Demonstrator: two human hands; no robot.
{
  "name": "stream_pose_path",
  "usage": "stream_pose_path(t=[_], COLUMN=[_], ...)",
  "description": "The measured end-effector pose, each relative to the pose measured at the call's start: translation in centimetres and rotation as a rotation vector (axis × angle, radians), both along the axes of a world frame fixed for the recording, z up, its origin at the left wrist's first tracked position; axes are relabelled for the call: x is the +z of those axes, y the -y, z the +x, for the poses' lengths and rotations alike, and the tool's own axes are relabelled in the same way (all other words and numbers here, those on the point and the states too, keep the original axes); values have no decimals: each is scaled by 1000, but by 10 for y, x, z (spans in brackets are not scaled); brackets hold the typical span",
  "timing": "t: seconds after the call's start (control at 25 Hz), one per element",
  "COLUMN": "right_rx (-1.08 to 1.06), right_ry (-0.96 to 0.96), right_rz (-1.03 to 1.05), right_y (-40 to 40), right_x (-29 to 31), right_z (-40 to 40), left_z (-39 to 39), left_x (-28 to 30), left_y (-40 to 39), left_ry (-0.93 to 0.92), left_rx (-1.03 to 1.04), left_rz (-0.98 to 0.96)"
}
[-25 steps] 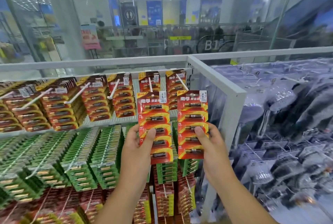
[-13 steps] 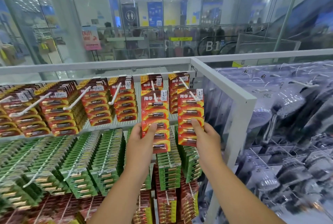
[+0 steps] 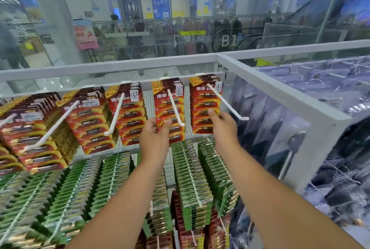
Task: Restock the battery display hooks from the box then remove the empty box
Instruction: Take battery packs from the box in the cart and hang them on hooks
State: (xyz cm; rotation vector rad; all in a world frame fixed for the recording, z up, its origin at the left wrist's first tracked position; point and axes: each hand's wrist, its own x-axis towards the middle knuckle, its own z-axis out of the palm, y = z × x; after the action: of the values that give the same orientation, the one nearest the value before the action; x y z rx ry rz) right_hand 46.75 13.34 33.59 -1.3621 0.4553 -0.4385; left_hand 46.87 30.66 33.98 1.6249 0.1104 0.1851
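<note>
Both hands up at the top row of hooks. Left hand (image 3: 155, 134) pinches a red pack (image 3: 170, 112), thumb on its face, pack threaded on a white hook (image 3: 176, 108). Right hand (image 3: 221, 123) pinches the next pack (image 3: 204, 108) on the end hook (image 3: 226, 101). Hooks run toward the person – packs likely slide back, away from fingers. No box in view.

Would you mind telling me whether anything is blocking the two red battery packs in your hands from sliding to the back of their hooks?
Nothing visible does. The left hand grips a red pack threaded on its white hook; the right hand grips another pack on the rightmost hook. Behind each are only other hanging packs.
</note>
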Motion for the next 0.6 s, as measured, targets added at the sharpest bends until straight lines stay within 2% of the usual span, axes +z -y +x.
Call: stream_pose_path(t=[0.2, 0.32, 0.6], right_rx=[-2, 5, 66], right_ry=[38, 0, -163], right_rz=[33, -16, -105], right_y=[8, 8, -11], right_x=[-2, -5, -15], right_z=[11, 6, -54], left_z=[10, 8, -33], left_x=[-11, -18, -28], left_y=[-4, -7, -22], left_ry=[53, 83, -60], left_rx=[45, 59, 8], left_rz=[71, 112, 239])
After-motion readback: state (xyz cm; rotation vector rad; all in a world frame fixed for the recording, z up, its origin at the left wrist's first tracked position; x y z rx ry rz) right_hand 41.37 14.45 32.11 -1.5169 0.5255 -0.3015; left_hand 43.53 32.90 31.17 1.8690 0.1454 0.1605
